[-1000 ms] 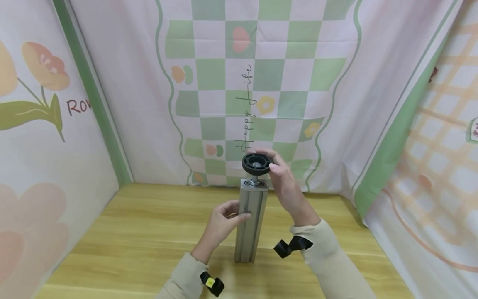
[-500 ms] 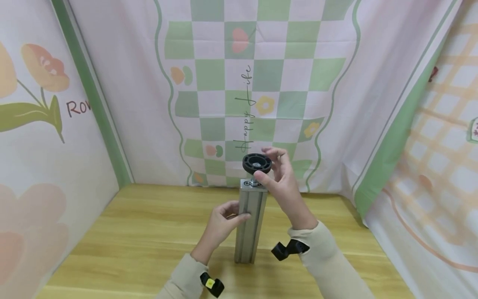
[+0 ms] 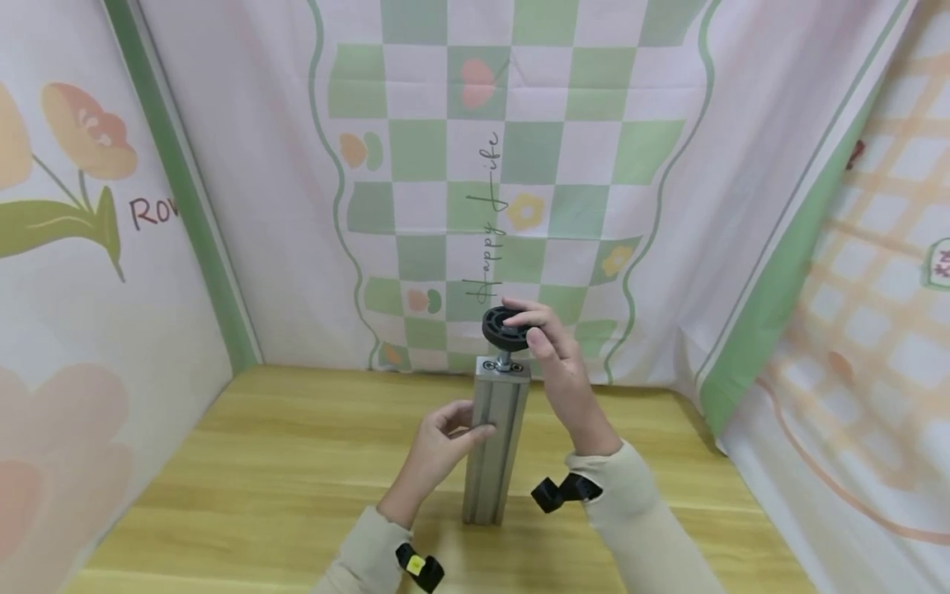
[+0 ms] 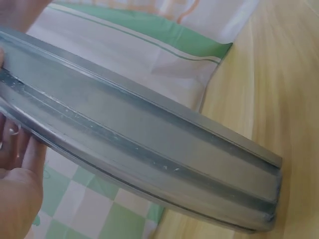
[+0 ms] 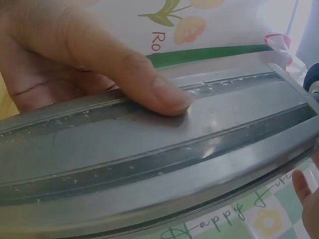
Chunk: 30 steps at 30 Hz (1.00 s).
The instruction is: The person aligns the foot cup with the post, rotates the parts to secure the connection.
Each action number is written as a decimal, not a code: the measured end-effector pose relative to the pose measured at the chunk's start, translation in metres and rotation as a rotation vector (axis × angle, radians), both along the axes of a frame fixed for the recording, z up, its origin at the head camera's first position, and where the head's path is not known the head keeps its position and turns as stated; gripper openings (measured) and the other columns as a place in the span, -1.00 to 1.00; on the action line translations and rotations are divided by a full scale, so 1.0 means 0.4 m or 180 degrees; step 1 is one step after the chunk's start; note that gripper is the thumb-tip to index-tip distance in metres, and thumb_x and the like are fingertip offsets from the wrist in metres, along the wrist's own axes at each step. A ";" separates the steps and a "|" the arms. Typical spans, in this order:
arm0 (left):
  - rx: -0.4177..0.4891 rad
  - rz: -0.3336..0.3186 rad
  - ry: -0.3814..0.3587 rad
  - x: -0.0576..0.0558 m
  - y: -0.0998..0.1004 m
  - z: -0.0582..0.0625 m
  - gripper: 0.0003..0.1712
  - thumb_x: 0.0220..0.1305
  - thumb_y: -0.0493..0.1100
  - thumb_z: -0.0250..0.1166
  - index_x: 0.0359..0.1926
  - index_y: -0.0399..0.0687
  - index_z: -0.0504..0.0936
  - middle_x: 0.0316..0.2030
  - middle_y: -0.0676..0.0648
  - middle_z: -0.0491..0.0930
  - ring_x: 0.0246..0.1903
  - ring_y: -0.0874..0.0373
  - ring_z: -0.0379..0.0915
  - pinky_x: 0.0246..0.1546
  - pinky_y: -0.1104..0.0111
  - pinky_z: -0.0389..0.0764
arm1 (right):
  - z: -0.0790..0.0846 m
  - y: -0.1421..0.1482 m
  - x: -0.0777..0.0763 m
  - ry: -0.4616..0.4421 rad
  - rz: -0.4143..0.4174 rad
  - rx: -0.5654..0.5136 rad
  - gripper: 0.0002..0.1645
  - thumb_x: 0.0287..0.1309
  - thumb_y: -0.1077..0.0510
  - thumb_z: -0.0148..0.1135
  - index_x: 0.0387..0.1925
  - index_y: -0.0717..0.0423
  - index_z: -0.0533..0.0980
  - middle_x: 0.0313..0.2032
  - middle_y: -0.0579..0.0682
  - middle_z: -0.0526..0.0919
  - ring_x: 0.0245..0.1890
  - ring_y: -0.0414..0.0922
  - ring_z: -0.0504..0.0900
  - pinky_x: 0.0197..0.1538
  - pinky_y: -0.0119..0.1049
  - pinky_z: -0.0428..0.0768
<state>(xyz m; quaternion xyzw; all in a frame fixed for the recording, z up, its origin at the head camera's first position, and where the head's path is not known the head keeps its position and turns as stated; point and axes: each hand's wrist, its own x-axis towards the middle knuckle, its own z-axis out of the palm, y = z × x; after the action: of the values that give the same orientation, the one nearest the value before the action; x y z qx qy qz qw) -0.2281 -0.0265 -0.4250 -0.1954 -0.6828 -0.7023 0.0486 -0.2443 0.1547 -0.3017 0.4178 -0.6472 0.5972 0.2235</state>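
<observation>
A grey aluminium profile [image 3: 493, 454] stands upright on the wooden table, leaning slightly. From its top end plate rises a threaded stem bearing a round black levelling foot [image 3: 494, 336]. My left hand [image 3: 438, 445] grips the profile at mid-height, its thumb [image 5: 164, 97] across one grooved face and the other fingers partly hidden behind. At the top, my right hand [image 3: 562, 375] holds the levelling foot from the right, with fingers over its upper face and the thumb by the right rim. The left wrist view shows the profile's lower end [image 4: 269, 199] at the table.
The wooden table [image 3: 297, 462] extends around the profile. A checked fabric backdrop [image 3: 419, 148] hangs behind it, close to the right hand. Printed curtains flank both sides, the left panel [image 3: 82, 330] and the right panel [image 3: 839, 396].
My right hand's fingers drew away from the levelling foot's far side while the thumb came to its front. Now the fingers lie over its top and the thumb is back right. The left hand stays put.
</observation>
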 end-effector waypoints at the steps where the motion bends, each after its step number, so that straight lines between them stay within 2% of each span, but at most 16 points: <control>1: -0.0002 0.0006 0.0021 0.001 0.000 -0.003 -0.59 0.23 -0.11 0.48 0.06 -0.14 0.67 -0.17 -0.09 0.66 -0.11 0.05 0.58 0.01 0.31 0.66 | -0.005 -0.004 -0.004 0.0044 0.0019 -0.0073 -0.59 0.58 0.02 -0.15 0.04 0.26 0.47 0.33 0.16 0.40 0.35 0.15 0.31 0.28 -0.17 0.44; 6: -0.0008 0.0084 0.0113 0.016 0.006 -0.016 -0.54 0.21 -0.12 0.49 0.11 -0.09 0.63 -0.11 -0.08 0.65 -0.07 0.03 0.58 0.03 0.29 0.65 | -0.029 -0.032 -0.016 0.0155 0.0086 -0.0523 -0.57 0.54 -0.13 -0.05 -0.05 0.14 0.50 0.28 0.15 0.44 0.32 0.18 0.33 0.27 -0.16 0.44; 10: -0.0117 0.0183 0.0171 0.036 0.022 -0.031 -0.34 0.15 -0.10 0.54 0.24 -0.08 0.50 -0.01 -0.08 0.63 0.01 0.03 0.57 0.13 0.20 0.59 | -0.035 -0.049 -0.013 0.0172 0.0094 -0.0749 -0.57 0.52 -0.16 -0.03 -0.08 0.12 0.49 0.26 0.13 0.46 0.32 0.17 0.32 0.27 -0.15 0.42; 14: -0.0426 0.0481 0.0233 0.062 0.048 -0.074 -0.12 0.05 -0.02 0.60 0.34 -0.06 0.36 0.07 -0.04 0.55 0.06 0.03 0.51 0.20 0.06 0.51 | -0.037 -0.060 -0.011 0.0187 0.0106 -0.0809 -0.60 0.52 -0.18 -0.03 -0.09 0.06 0.48 0.26 0.12 0.46 0.32 0.17 0.32 0.26 -0.16 0.43; 17: -0.0502 0.0741 0.0211 0.076 0.072 -0.107 -0.02 -0.03 -0.01 0.64 0.36 -0.03 0.31 0.13 -0.02 0.48 0.10 0.03 0.44 0.17 0.01 0.48 | -0.039 -0.065 -0.011 0.0213 0.0103 -0.0824 -0.58 0.52 -0.18 -0.04 -0.09 0.08 0.46 0.27 0.13 0.45 0.31 0.17 0.33 0.25 -0.17 0.45; 20: -0.0400 0.0977 0.0161 0.081 0.098 -0.130 0.04 -0.10 -0.03 0.67 0.36 -0.04 0.29 0.14 -0.03 0.43 0.10 0.03 0.40 0.13 0.00 0.47 | -0.039 -0.068 -0.011 0.0239 0.0092 -0.0822 -0.56 0.52 -0.19 -0.04 -0.09 0.10 0.45 0.27 0.16 0.43 0.31 0.18 0.32 0.25 -0.18 0.45; 26: -0.0047 0.1470 0.0040 0.090 0.160 -0.157 0.06 -0.13 -0.09 0.70 0.35 -0.04 0.28 0.14 -0.06 0.47 0.09 -0.01 0.44 0.14 -0.03 0.47 | -0.037 -0.068 -0.009 0.0292 0.0039 -0.0829 -0.50 0.52 -0.19 -0.05 -0.09 0.21 0.41 0.27 0.19 0.43 0.31 0.22 0.32 0.24 -0.19 0.46; 28: 0.0080 0.1549 -0.0021 0.090 0.177 -0.162 0.02 -0.11 -0.10 0.68 0.34 0.04 0.29 0.13 -0.04 0.49 0.07 0.00 0.46 0.13 -0.01 0.48 | -0.037 -0.067 -0.006 0.0274 0.0004 -0.0833 -0.48 0.52 -0.19 -0.05 -0.09 0.25 0.38 0.27 0.19 0.43 0.31 0.18 0.32 0.24 -0.20 0.46; 30: 0.0211 0.1542 -0.0040 0.089 0.189 -0.167 -0.04 -0.06 -0.12 0.66 0.32 0.11 0.29 0.11 -0.01 0.50 0.04 0.02 0.47 0.10 0.02 0.49 | -0.037 -0.064 -0.001 0.0258 -0.0048 -0.0837 -0.45 0.53 -0.18 -0.05 -0.10 0.29 0.36 0.27 0.22 0.42 0.32 0.17 0.32 0.24 -0.20 0.46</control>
<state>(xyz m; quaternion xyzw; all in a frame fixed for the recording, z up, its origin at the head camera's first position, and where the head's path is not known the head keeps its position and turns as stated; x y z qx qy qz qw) -0.1927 0.0490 -0.4917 -0.0199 -0.6866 -0.6933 0.2178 -0.2448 0.1291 -0.3163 0.4038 -0.5569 0.6578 0.3068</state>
